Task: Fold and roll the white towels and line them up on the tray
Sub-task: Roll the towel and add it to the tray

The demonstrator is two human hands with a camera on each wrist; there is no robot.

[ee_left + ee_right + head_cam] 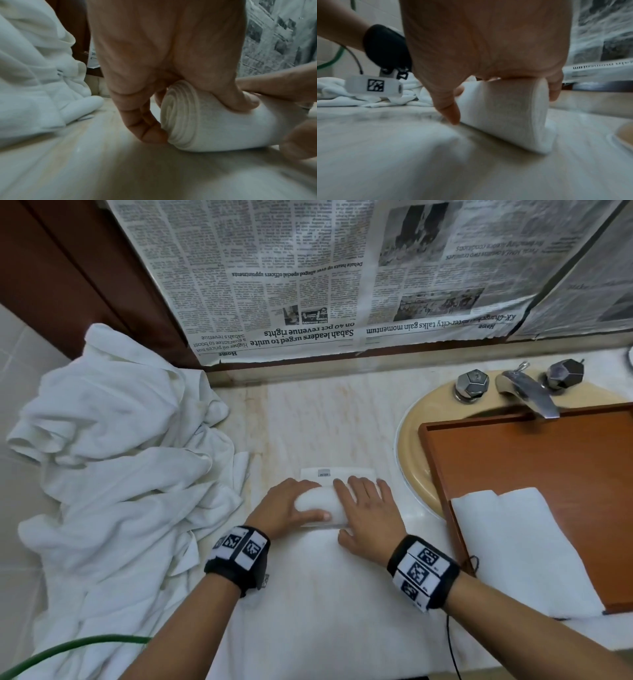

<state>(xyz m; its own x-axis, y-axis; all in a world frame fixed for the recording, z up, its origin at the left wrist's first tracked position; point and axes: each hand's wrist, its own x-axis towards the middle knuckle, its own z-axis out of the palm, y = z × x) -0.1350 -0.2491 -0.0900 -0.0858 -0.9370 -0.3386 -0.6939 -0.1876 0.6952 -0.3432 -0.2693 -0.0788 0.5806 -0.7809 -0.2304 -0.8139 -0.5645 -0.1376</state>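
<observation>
A white towel roll (318, 503) lies crosswise on the counter, with a short flat tail bearing a grey label (323, 473) still beyond it. My left hand (284, 505) grips the roll's left end, thumb along the near side; the spiral end (173, 116) shows beside my fingers (147, 128). My right hand (366, 508) lies over the right part, fingers bent over the top of the roll (505, 115) and thumb (450, 112) down on the near side. The brown wooden tray (513, 460) sits to the right over the sink, with one flat white towel (520, 546) hanging over its near corner.
A big heap of loose white towels (120, 457) fills the left of the counter. A white cloth (325, 611) covers the counter under my wrists. The beige sink (411, 440) with chrome tap (531, 392) is at the right, newspaper (308, 268) covers the wall behind, and a green hose (68, 645) is at the lower left.
</observation>
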